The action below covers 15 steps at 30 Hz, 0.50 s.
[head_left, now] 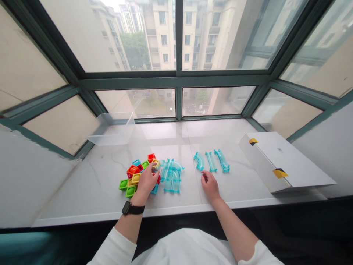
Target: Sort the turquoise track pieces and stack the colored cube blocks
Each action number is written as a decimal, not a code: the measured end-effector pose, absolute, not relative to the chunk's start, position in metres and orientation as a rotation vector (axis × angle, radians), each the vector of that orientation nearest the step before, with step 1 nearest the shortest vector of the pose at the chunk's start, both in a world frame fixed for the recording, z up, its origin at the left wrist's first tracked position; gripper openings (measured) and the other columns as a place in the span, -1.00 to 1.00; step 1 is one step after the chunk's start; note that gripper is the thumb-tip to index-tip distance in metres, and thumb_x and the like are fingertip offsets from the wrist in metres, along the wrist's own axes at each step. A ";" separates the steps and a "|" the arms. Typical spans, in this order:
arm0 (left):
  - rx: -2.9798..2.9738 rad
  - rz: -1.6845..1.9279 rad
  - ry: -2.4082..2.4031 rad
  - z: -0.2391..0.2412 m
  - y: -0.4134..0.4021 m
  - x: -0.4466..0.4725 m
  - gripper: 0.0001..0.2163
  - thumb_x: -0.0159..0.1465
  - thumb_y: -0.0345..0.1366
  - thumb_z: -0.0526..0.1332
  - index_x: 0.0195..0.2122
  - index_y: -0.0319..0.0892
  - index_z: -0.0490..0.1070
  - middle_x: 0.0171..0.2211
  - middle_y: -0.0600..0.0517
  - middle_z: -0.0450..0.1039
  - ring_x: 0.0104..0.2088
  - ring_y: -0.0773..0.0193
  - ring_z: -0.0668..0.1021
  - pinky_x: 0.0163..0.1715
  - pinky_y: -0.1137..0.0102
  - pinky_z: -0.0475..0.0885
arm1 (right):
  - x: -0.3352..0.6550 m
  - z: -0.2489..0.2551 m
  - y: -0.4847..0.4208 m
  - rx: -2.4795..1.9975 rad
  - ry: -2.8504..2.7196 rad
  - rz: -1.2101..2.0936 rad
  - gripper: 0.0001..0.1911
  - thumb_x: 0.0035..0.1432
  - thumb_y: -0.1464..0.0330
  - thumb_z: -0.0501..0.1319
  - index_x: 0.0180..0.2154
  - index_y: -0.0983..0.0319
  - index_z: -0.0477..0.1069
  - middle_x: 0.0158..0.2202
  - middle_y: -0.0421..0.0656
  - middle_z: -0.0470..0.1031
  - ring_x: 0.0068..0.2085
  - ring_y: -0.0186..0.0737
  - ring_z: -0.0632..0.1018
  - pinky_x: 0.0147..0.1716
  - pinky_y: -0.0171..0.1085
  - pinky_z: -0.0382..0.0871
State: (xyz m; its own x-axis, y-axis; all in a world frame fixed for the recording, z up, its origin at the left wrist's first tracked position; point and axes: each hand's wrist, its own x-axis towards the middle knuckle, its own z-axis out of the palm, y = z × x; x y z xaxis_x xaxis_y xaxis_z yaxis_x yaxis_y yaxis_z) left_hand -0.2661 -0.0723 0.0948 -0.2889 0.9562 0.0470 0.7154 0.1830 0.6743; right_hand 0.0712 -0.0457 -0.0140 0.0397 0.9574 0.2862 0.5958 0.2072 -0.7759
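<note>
Pinching a yellow block (156,163) in the narrowed fingers of our left hand (145,180), just above a heap of coloured square blocks (132,178), we hold our right hand (210,186) loosely curled and empty, near three teal track pieces (211,162), with more teal track pieces (175,176) between our hands on the marble sill (82,184)

Clear plastic bin (111,129) (white cardboard box (284,162) at right)
</note>
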 end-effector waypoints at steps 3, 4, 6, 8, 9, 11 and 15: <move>1.533 0.938 2.091 0.103 -0.076 -0.265 -0.66 0.30 -0.26 0.25 0.11 -0.06 0.44 -0.14 -0.05 0.62 -0.09 0.01 0.65 -0.04 0.16 0.53 | 0.071 -0.014 -0.046 -1.488 -1.655 0.547 -0.71 0.31 0.31 0.07 -0.05 0.20 0.50 -0.14 -0.03 0.60 -0.17 -0.06 0.59 -0.10 -0.12 0.49; 1.519 0.971 2.103 0.105 -0.078 -0.265 -0.63 0.29 -0.26 0.26 0.13 -0.05 0.43 -0.13 -0.05 0.62 -0.08 0.01 0.65 -0.02 0.14 0.53 | 0.071 -0.013 -0.046 -1.487 -1.655 0.545 -0.71 0.31 0.31 0.07 -0.05 0.20 0.50 -0.14 -0.03 0.60 -0.17 -0.06 0.59 -0.11 -0.12 0.49; 1.464 1.071 2.115 0.109 -0.081 -0.265 -0.59 0.28 -0.26 0.29 0.17 -0.04 0.43 -0.10 -0.04 0.61 -0.07 0.02 0.65 0.02 0.11 0.54 | 0.071 -0.013 -0.047 -1.483 -1.655 0.543 -0.71 0.30 0.31 0.07 -0.06 0.20 0.50 -0.14 -0.02 0.61 -0.17 -0.06 0.60 -0.11 -0.12 0.50; 1.367 1.225 2.052 0.113 -0.086 -0.263 -0.56 0.28 -0.24 0.32 0.19 -0.03 0.42 -0.08 -0.04 0.60 -0.05 0.05 0.65 0.05 0.11 0.55 | 0.070 -0.011 -0.047 -1.482 -1.649 0.551 -0.70 0.31 0.30 0.07 -0.06 0.20 0.51 -0.13 -0.01 0.61 -0.17 -0.05 0.60 -0.11 -0.12 0.50; 1.299 1.311 1.976 0.115 -0.088 -0.262 -0.55 0.27 -0.22 0.34 0.20 -0.03 0.43 -0.07 -0.04 0.59 -0.03 0.06 0.64 0.07 0.11 0.55 | 0.070 -0.011 -0.047 -1.481 -1.647 0.558 -0.70 0.31 0.30 0.07 -0.05 0.21 0.51 -0.13 -0.01 0.62 -0.17 -0.05 0.60 -0.11 -0.12 0.50; 1.130 1.465 1.747 0.121 -0.092 -0.256 -0.51 0.25 -0.17 0.39 0.20 -0.06 0.43 -0.07 -0.05 0.59 0.02 0.07 0.64 0.10 0.14 0.55 | 0.071 -0.010 -0.048 -1.478 -1.643 0.576 -0.68 0.31 0.28 0.08 -0.05 0.22 0.52 -0.12 0.00 0.62 -0.17 -0.05 0.60 -0.11 -0.12 0.50; 0.745 1.612 1.240 0.134 -0.100 -0.236 -0.48 0.19 -0.19 0.50 0.16 -0.11 0.47 -0.08 -0.03 0.59 0.00 0.17 0.65 0.09 0.24 0.58 | 0.073 -0.007 -0.049 -1.464 -1.616 0.626 -0.67 0.31 0.23 0.09 -0.06 0.23 0.53 -0.14 0.00 0.62 -0.19 -0.05 0.59 -0.10 -0.10 0.49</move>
